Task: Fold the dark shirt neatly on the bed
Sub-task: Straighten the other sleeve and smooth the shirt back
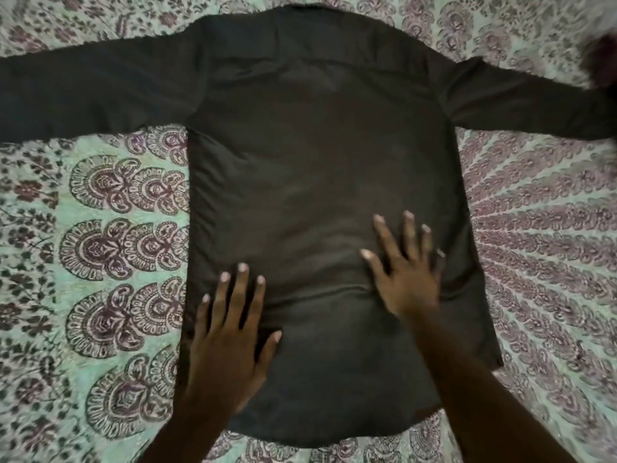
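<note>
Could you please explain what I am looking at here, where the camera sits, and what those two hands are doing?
There is no machine here: a person wears one wide-angle camera on the head, and it looks forward and down, so you see the scene as that person does. A dark shirt with long sleeves lies spread flat on a bed covered by a patterned bedspread, collar at the far end and both sleeves stretched out sideways. The left hand and the right hand rest palm down on the lower half of the shirt, fingers spread. Neither grips anything; they seem to be smoothing the cloth, where a crease shows between them. No fold has been made yet.
</note>
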Motion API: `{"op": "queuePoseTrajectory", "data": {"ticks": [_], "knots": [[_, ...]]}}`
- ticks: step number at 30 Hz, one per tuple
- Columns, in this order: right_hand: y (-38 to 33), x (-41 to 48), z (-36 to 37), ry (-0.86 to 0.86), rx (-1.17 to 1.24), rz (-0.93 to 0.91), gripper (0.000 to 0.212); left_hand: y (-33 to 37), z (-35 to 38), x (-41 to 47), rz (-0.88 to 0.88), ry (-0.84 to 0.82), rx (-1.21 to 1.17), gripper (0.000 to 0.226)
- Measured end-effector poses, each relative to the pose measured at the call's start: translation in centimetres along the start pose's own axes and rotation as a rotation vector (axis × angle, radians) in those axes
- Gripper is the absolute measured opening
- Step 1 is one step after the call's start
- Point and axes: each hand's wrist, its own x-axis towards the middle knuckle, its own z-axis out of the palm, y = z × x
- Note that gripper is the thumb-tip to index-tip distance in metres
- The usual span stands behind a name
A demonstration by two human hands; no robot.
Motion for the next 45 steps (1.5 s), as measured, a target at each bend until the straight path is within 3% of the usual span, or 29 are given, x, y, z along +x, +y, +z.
{"op": "queuePoseTrajectory", "data": {"ticks": [4, 6, 9, 10, 14, 18, 21, 25, 27, 31, 34, 37, 39, 41, 43, 45], "knots": [[5.5, -3.5, -0.2, -0.02, 0.118, 0.411, 0.089, 1.9, 1.2, -3.3, 0.124, -0.044, -0.012, 0.082], [4.1, -4.9, 0.3, 0.035, 0.102, 0.327, 0.088, 2.3, 2.0, -5.0, 0.134, -0.057, 0.003, 0.082], [1.4, -7.9, 2.1, 0.042, 0.036, -0.031, 0.075, 2.5, 2.8, -7.6, 0.149, -0.077, 0.034, 0.083], [1.4, -9.4, 2.6, 0.028, 0.05, -0.018, 0.072, 2.7, 2.8, -8.5, 0.154, -0.09, 0.041, 0.083], [4.2, -16.7, 3.4, 0.04, 0.132, 0.336, 0.078, 3.3, 1.5, -9.7, 0.146, -0.128, 0.067, 0.076], [4.5, -17.5, 2.7, 0.018, 0.17, 0.464, 0.09, 4.2, -0.4, -4.8, 0.061, 0.018, 0.002, 0.067], [1.2, -13.2, 2.0, 0.152, 0.142, 0.227, 0.08, 4.0, 1.0, -2.5, 0.0, 0.037, 0.011, 0.076], [-1.9, -7.9, 2.6, 0.015, 0.123, -0.368, 0.062, 4.1, 3.3, -5.5, -0.062, 0.037, 0.087, 0.084], [0.8, -7.7, 2.8, -0.007, 0.06, -0.319, 0.061, 4.3, 3.3, -7.6, -0.064, 0.016, 0.084, 0.088], [9.8, -11.4, 1.3, -0.017, 0.132, 0.242, 0.072, 4.5, 2.6, -9.3, -0.105, -0.025, 0.062, 0.091], [13.2, -12.4, 0.1, -0.095, 0.162, 0.405, 0.085, 5.6, 1.8, -7.2, -0.181, 0.031, -0.017, 0.085], [11.3, -10.0, -0.7, 0.057, 0.087, 0.245, 0.092, 6.1, 2.0, -4.4, -0.194, 0.098, -0.02, 0.082], [8.5, -7.4, -0.5, 0.1, 0.06, -0.021, 0.084, 5.7, 2.6, -3.5, -0.219, 0.112, -0.016, 0.083], [6.5, -5.3, 0.5, 0.038, 0.058, -0.262, 0.076, 5.4, 3.4, -3.7, -0.255, 0.125, 0.005, 0.083], [6.8, -4.6, 1.5, -0.019, 0.051, -0.301, 0.071, 5.2, 3.8, -4.8, -0.294, 0.144, 0.026, 0.085], [9.3, -6.1, 2.0, 0.011, 0.059, -0.16, 0.07, 5.1, 3.7, -6.6, -0.342, 0.154, 0.0, 0.086]]}}
